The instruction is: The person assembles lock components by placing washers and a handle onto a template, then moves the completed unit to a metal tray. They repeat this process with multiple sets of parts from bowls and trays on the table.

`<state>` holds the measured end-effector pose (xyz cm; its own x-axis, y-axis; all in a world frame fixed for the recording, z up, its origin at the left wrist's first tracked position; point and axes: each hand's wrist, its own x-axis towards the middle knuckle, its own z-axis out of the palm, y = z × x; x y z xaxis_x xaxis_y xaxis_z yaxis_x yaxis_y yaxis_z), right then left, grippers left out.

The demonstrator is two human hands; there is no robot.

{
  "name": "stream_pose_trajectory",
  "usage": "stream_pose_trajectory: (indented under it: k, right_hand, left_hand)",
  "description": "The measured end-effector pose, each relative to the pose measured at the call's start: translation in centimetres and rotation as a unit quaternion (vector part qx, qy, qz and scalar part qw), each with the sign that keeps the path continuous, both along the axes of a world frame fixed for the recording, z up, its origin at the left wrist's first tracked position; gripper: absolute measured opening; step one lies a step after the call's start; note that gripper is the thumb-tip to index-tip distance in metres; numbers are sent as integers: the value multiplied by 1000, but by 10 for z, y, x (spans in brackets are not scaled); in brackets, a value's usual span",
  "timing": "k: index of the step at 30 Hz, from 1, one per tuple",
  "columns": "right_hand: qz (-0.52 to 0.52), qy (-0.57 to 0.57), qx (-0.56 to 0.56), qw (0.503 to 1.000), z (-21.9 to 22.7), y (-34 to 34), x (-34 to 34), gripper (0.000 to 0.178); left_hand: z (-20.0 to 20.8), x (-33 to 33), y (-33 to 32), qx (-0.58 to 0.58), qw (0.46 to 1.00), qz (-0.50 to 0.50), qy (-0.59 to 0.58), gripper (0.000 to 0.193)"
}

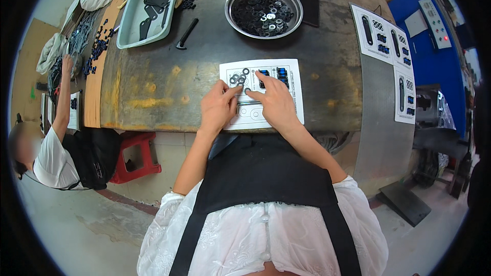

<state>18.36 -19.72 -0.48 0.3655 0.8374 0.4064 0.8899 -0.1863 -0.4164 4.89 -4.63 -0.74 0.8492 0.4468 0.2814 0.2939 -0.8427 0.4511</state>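
Resting on the white printed sheet (262, 93) at the counter (153, 79) edge, your left hand (217, 107) and right hand (276, 103) press fingertips onto small black washers (239, 78), neither clenched. Beyond the sheet, a steel bowl (263, 10) holds black washers; a green tray (148, 10) holds flat black parts. A black tool (186, 33) lies between them.

Printed sheet (286, 79) on workbench (163, 79), metal bowl (264, 10) behind it, tray (148, 10) left of bowl
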Motion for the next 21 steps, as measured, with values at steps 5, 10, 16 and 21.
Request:
stream_pose_trajectory:
  k: [5, 10, 16, 21]
  right_hand:
    - [-6, -8, -9, 1000, -2, 4, 0, 34]
    - [-10, 14, -8, 1000, -3, 8, -1, 36]
    - [-12, 26, 6, 1000, -4, 9, -1, 38]
    - [-27, 12, 17, 999, -1, 22, 7, 36]
  left_hand:
    - [5, -9, 1, -29, 999, 13, 12, 32]
    - [5, -8, -2, -26, 1000, 12, 5, 29]
    - [3, -7, -1, -57, 998, 29, -9, 35]
    - [5, 8, 16, -23, 999, 43, -7, 35]
